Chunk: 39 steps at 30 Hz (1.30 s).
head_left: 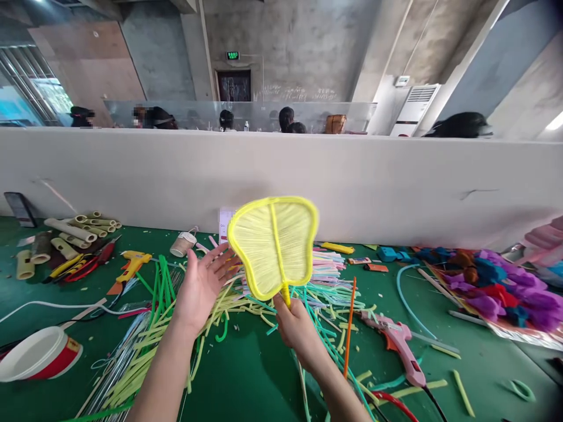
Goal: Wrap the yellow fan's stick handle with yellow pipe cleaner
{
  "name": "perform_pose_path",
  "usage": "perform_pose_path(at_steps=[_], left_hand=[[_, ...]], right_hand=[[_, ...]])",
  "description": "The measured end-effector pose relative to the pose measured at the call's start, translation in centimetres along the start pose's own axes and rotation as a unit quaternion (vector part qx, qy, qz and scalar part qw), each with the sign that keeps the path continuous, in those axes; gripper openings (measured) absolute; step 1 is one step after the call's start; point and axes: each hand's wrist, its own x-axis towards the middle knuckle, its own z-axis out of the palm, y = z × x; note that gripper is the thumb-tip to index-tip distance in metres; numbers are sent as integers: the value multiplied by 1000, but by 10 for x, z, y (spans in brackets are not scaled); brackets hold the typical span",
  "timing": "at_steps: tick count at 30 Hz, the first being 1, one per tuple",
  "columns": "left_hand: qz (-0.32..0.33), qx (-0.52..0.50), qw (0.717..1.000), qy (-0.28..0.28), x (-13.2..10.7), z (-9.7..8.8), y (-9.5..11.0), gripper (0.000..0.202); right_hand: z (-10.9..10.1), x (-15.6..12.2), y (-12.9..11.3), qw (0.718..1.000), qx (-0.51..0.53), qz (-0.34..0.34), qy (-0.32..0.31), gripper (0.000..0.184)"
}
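Note:
A yellow hand fan (pixel 292 246), with a thick fuzzy rim and a rib down its middle, stands upright in front of me. My right hand (pixel 295 328) is closed around its short handle below the blade. My left hand (pixel 204 284) is raised at the fan's left side, palm turned up and fingers spread, holding nothing; whether its fingertips touch the rim I cannot tell. Beneath both hands lie heaps of yellow-green pipe cleaners (pixel 143 360) and pastel and teal ones (pixel 332 275).
A pink glue gun (pixel 398 343) lies at right, a yellow glue gun (pixel 133 264) at left. Bamboo pieces (pixel 73 237), pliers (pixel 94 264) and a paper bowl (pixel 41 354) occupy the left. Purple fuzzy pieces (pixel 519 281) sit far right. A white partition (pixel 396 187) closes the table's back; people sit beyond.

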Motion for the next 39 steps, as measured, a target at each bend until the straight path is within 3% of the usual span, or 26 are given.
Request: perform_pose_path(at_steps=[7, 12, 18, 24, 29, 35, 39], left_hand=[[16, 19, 999, -20, -6, 7, -7, 53], [-66, 85, 994, 10, -14, 11, -15, 62], [-21, 113, 993, 34, -17, 9, -11, 74], [11, 132, 990, 44, -18, 11, -12, 73], [31, 62, 992, 107, -9, 4, -6, 59], [84, -8, 979, 184, 0, -14, 14, 49], [103, -59, 975, 187, -2, -13, 20, 45]], right_hand=[[5, 9, 17, 997, -79, -28, 0, 57], [11, -1, 5, 993, -99, -59, -40, 56], [12, -14, -15, 989, 60, -26, -130, 53], [13, -10, -13, 989, 87, -7, -122, 51], [-3, -15, -25, 968, 179, 16, -177, 57], [-31, -21, -40, 973, 76, 19, -216, 64], [-38, -25, -47, 960, 172, -41, -219, 56]])
